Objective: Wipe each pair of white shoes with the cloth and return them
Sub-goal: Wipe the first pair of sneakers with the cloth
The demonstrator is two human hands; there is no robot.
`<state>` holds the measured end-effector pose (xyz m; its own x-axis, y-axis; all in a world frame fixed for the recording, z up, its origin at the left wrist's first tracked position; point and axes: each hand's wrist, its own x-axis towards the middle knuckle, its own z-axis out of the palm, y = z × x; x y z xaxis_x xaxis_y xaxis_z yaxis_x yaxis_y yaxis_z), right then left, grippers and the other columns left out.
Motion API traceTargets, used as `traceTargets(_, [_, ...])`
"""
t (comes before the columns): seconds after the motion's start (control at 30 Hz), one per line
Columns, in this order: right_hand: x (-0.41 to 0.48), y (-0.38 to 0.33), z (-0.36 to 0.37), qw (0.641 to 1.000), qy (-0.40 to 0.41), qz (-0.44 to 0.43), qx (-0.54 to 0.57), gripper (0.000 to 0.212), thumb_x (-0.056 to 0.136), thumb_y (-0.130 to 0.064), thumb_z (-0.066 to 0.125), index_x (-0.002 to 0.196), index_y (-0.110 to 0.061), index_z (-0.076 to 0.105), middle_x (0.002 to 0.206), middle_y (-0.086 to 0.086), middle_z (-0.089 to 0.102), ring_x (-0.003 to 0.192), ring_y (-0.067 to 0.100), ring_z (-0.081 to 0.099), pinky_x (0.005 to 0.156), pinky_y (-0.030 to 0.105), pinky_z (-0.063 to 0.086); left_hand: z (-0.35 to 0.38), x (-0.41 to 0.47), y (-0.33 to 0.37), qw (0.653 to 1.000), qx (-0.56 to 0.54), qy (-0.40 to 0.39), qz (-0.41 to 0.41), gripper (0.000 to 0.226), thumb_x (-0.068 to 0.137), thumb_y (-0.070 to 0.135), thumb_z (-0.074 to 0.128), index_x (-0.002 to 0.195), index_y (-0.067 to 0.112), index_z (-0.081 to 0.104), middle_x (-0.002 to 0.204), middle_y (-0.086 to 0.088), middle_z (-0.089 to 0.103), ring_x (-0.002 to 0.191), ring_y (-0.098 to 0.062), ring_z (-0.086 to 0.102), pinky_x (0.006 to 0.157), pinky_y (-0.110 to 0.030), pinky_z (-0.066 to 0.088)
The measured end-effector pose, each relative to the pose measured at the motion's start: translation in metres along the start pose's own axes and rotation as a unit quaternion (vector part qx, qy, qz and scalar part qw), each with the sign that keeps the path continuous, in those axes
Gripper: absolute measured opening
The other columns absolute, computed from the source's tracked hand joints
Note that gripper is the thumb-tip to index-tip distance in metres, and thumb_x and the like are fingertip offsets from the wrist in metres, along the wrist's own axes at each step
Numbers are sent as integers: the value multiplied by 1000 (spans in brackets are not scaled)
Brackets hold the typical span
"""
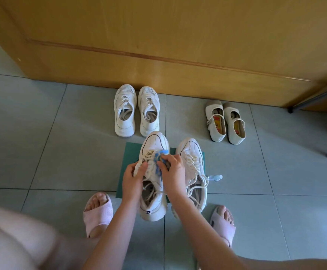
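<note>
Toe of sneaker point(155, 143) beyond mat point(132, 152) edge

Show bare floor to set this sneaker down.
Free: tile left of green mat, below door-side sneakers; tile between those and strap shoes. Crowded around the mat: held sneaker, its mate, left hand, right hand, cloth, spray bottle.

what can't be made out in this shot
Head view:
- cloth: mostly under the right hand.
- bottle: small, partly behind a sneaker; contents unclear.
- mat: largely covered by both sneakers.
- metal frame: cut off by the right edge.
</note>
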<state>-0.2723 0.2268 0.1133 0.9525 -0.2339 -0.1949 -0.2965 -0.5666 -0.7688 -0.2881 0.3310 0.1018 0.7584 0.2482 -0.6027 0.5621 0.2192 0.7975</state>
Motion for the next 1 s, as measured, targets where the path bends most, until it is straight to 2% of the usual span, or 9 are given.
traceTargets(0.07, [-10,2,1,1000,-3,-2,-9,17,89,-9,60,104,-2,65,99,-1,48,95,16,52,80,6,38,1,1,-2,1000,0,-5,-4,30,78,43,69,95,20,59,101,-12,67,94,-29,66,88,-53,51])
traceTargets(0.17, [-19,5,-3,1000,-9,1,-17,19,89,-9,60,106,-2,66,99,-2,48,96,15,53,74,-3,33,3,1,-2,1000,0,-2,-1,24,83,39,67,95,19,60,100,-13,67,95,-31,66,88,-53,51])
traceTargets(0.33, [-33,1,-9,999,-45,1,-13,21,89,-10,62,109,-4,66,99,-2,50,96,15,55,80,8,38,0,0,0,1000,2,10,4,20,88,32,62,96,14,59,100,-15,67,95,-33,65,88,-51,51])
traceTargets(0.4, [-41,2,-12,998,-58,8,-5,21,89,-11,62,108,-4,66,101,0,52,94,14,56,78,5,39,-2,0,1,1000,6,8,5,23,89,32,62,100,12,59,101,-14,67,96,-32,64,88,-50,51])
traceTargets(0.53, [-59,2,-24,995,-90,31,9,18,88,-12,63,105,-6,67,95,-1,55,87,11,56,69,1,38,-5,1,1,1000,10,6,5,20,90,33,59,99,15,59,99,-10,66,95,-28,63,87,-45,51])
traceTargets(0.67, [-61,1,-49,979,-191,65,10,15,88,-18,64,101,-12,68,74,-10,59,55,-6,56,52,6,40,-8,3,1,1000,18,-2,1,25,90,37,59,102,15,59,101,-8,66,97,-27,63,87,-46,50])
traceTargets(0.73, [-54,0,-59,975,-214,58,2,16,86,-21,66,101,-14,70,77,-5,66,60,-4,57,56,9,44,-9,2,1,1000,14,-6,-4,25,89,36,60,103,15,59,104,-11,65,97,-28,63,87,-47,51])
traceTargets(0.87, [-24,-11,-53,993,-91,52,62,15,90,-17,61,103,-17,67,89,8,69,69,13,63,65,21,54,-7,1,1,1000,2,-10,0,31,89,32,61,110,10,57,104,-12,65,94,-26,63,80,-38,52])
traceTargets(1.0, [3,-11,-23,999,-25,29,5,32,91,-16,58,123,-21,61,109,3,62,93,15,59,82,22,49,-9,3,1,1000,-6,-6,-4,31,90,31,61,112,9,57,103,-10,65,91,-22,64,72,-32,51])
